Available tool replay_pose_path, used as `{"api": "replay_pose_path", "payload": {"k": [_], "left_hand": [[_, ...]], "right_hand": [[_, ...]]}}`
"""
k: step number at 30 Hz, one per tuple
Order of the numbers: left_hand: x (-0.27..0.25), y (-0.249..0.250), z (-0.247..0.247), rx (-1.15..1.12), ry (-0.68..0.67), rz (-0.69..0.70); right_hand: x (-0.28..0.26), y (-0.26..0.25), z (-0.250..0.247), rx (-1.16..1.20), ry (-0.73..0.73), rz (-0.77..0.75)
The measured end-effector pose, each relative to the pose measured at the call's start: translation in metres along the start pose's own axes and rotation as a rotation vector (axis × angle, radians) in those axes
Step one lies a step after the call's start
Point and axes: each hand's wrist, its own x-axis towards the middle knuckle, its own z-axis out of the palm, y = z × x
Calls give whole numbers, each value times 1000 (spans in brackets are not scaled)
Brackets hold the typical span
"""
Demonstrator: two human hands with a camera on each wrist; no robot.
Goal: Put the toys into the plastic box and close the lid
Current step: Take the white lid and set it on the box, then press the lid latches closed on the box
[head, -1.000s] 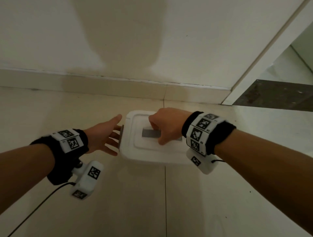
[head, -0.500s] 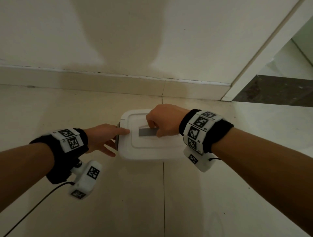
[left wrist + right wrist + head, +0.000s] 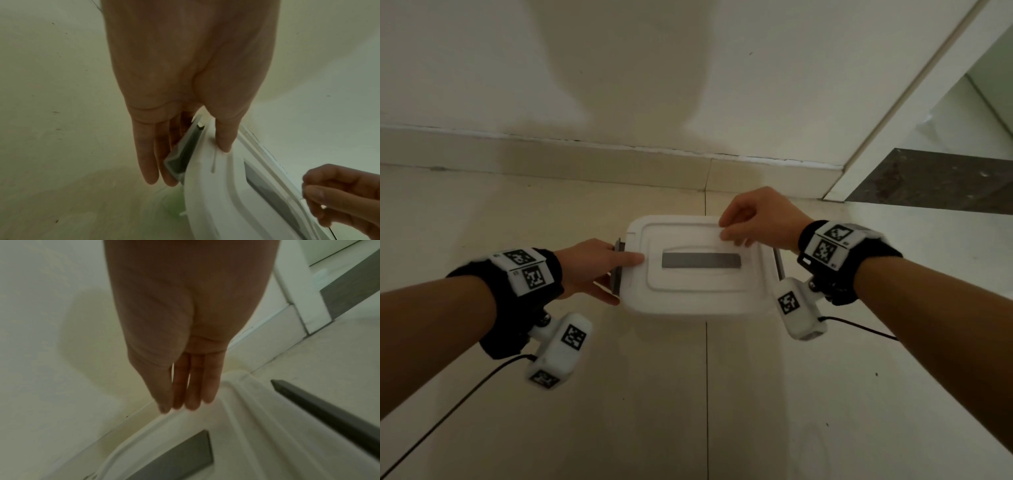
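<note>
A white plastic box (image 3: 688, 301) stands on the floor with its lid (image 3: 698, 277) on; a grey strip (image 3: 701, 261) marks the lid's middle. My left hand (image 3: 602, 270) is at the box's left end. Its thumb (image 3: 224, 139) lies on the lid and its straight fingers (image 3: 152, 159) press the outside of the grey left latch (image 3: 182, 154). My right hand (image 3: 746, 222) is over the lid's far right edge, fingers loosely bent, holding nothing. The right latch (image 3: 329, 415) sticks out. Something green (image 3: 174, 206) shows faintly through the box wall.
The box sits close to a skirting board (image 3: 585, 161) and a white wall (image 3: 688, 68). A door frame (image 3: 914, 102) and a dark threshold (image 3: 935, 178) lie at the far right. Bare tiled floor (image 3: 705, 394) stretches toward me.
My right hand left the grey strip at the lid's middle and moved to the far right edge. My left hand closed in on the left latch, thumb now on the lid.
</note>
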Motion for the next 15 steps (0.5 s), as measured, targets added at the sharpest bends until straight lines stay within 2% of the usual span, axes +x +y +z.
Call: {"api": "replay_pose_path", "payload": {"k": [3, 5, 7, 10, 13, 15], "left_hand": [[1, 2, -2, 13, 13, -1], [1, 4, -4, 34, 23, -1], [0, 5, -5, 51, 32, -4], [-2, 4, -7, 72, 27, -20], [-3, 4, -7, 77, 20, -25], [-4, 4, -7, 75, 23, -24]], "right_hand": [[-3, 15, -10, -182, 235, 109], [-6, 22, -15, -275, 294, 209], [-10, 26, -17, -305, 249, 305], [-15, 28, -14, -305, 56, 455], [-21, 30, -13, -116, -75, 574], [-23, 31, -14, -66, -111, 577]]}}
